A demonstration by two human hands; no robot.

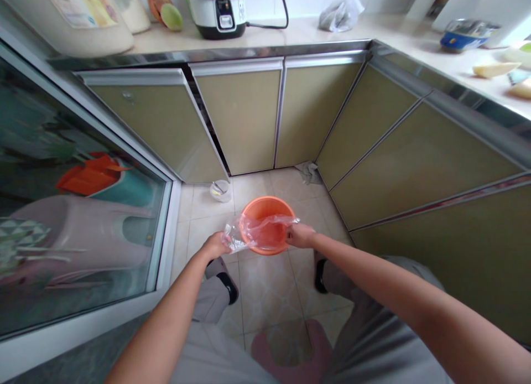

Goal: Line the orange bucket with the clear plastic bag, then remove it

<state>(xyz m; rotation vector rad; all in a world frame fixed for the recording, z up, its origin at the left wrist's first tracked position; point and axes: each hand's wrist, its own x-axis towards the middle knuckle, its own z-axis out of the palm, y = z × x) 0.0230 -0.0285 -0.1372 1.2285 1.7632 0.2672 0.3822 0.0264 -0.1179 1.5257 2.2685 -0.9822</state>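
Observation:
A clear plastic bag (265,233) is stretched between my two hands over an orange basin (267,203) that stands on the tiled floor. My left hand (216,244) grips the bag's crumpled left end, just outside the basin's rim. At the other end, my right hand (301,235) is closed on the bag by the right side of the rim. Part of the basin's inside shows through the thin plastic. I cannot tell whether anything lies in the bag.
A small clear tub (220,191) sits on the floor near the cabinet doors (238,118). A grey cloth (307,172) lies in the corner. The counter holds a rice cooker (218,10) and a plastic bag bundle (341,13). A glass door (83,196) stands at left.

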